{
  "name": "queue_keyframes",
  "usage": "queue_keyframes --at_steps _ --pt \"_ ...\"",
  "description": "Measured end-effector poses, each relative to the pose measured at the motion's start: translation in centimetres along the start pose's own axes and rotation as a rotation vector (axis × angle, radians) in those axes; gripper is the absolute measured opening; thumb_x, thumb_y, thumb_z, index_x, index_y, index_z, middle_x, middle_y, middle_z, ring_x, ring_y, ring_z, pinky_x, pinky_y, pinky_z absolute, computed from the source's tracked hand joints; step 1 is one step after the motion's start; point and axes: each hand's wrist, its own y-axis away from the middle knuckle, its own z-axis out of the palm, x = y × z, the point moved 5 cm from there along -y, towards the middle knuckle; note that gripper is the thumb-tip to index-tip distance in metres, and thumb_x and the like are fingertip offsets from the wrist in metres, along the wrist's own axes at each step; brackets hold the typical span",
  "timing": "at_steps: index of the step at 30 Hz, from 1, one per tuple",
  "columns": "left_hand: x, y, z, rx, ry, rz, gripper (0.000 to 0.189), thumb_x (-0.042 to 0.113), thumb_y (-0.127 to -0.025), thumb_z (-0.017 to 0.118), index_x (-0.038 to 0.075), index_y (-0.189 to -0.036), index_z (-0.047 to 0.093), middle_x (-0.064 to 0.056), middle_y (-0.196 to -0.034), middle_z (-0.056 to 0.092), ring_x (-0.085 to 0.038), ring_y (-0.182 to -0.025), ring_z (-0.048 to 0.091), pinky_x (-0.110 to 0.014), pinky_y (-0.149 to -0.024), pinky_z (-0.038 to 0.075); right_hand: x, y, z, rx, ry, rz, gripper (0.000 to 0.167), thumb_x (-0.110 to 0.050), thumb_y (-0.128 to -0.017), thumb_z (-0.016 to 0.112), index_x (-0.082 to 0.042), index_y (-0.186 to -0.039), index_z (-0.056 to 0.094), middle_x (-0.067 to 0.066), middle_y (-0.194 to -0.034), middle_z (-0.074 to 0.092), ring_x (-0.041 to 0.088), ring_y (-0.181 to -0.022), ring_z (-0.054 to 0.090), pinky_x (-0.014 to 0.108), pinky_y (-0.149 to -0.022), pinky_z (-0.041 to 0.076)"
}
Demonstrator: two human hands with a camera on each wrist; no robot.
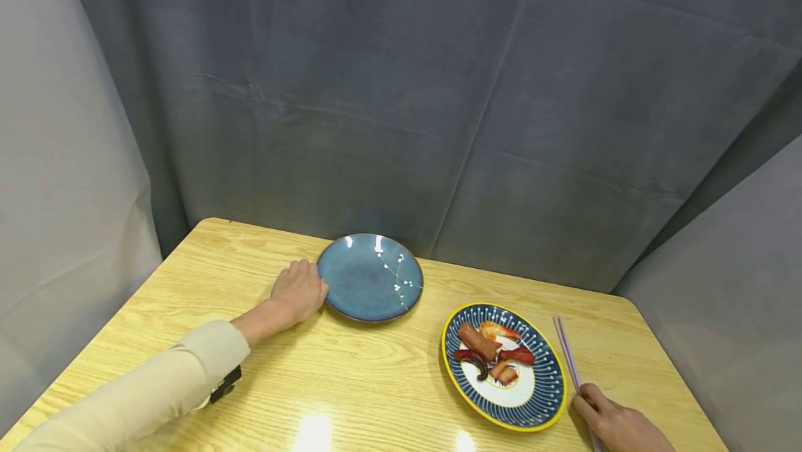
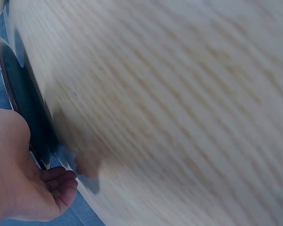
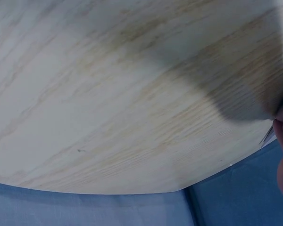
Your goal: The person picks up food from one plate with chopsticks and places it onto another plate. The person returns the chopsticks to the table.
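Note:
A glazed blue plate [image 1: 360,285] with a white blossom branch sits near the table's back edge. At its left rim is my left hand [image 1: 299,292]; in the left wrist view the plate's edge [image 2: 9,87] runs between thumb and curled fingers [image 2: 61,186]. My right hand [image 1: 620,425] holds a pair of purple chopsticks [image 1: 569,354], tips pointing away from me. Just left of them stands a yellow-rimmed, blue-patterned plate [image 1: 544,379] bearing several food pieces: a shrimp [image 1: 498,331], a brown chunk [image 1: 476,342], a dark curled tentacle [image 1: 481,368] and reddish slices.
The light wood table [image 1: 351,375] has rounded back corners. A dark grey curtain [image 1: 376,125] hangs close behind it, with pale cloth panels [image 1: 69,180] at both sides. Glare spots [image 1: 313,432] show on the near tabletop.

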Motion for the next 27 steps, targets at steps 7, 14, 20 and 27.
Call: queue_keyframes --at_steps 7,14,20,27 --pt "0.00 -0.06 0.07 0.001 0.006 -0.001 0.031 0.022 -0.104 0.038 -0.004 -0.091 0.048 -0.013 -0.084 0.037 -0.028 -0.082 0.040 -0.041 -0.073 0.042 -0.28 -0.07 0.12 0.053 0.057 0.036 0.084 -0.091 -0.066 0.054 -0.015 -0.103 0.056 0.000 -0.099 0.044 0.004 -0.060 0.036 0.026 -0.047 0.040" --pt "-0.01 -0.02 0.07 -0.004 0.015 -0.007 0.031 0.022 -0.104 0.038 -0.004 -0.092 0.048 -0.013 -0.084 0.038 -0.029 -0.083 0.041 -0.041 -0.074 0.042 -0.51 -0.19 0.13 0.080 0.130 0.023 0.090 -0.096 -0.063 0.047 -0.017 -0.104 0.056 0.000 -0.101 0.050 0.009 -0.071 0.047 0.030 -0.057 0.051" --pt "-0.04 0.03 0.03 -0.013 0.019 -0.010 0.031 0.023 -0.104 0.037 -0.004 -0.093 0.048 -0.013 -0.085 0.037 -0.029 -0.084 0.041 -0.041 -0.074 0.041 -0.46 -0.23 0.20 0.094 0.131 0.027 0.089 -0.097 -0.062 0.048 -0.018 -0.102 0.055 -0.002 -0.098 0.047 0.008 -0.068 0.043 0.029 -0.054 0.049" --pt "-0.02 0.07 0.03 -0.018 0.008 -0.005 0.031 0.022 -0.104 0.037 -0.003 -0.091 0.047 -0.013 -0.085 0.037 -0.028 -0.083 0.040 -0.040 -0.074 0.041 -0.31 -0.12 0.31 0.116 0.141 0.024 0.089 -0.096 -0.063 0.048 -0.018 -0.104 0.055 -0.001 -0.103 0.050 0.010 -0.074 0.049 0.031 -0.057 0.051"
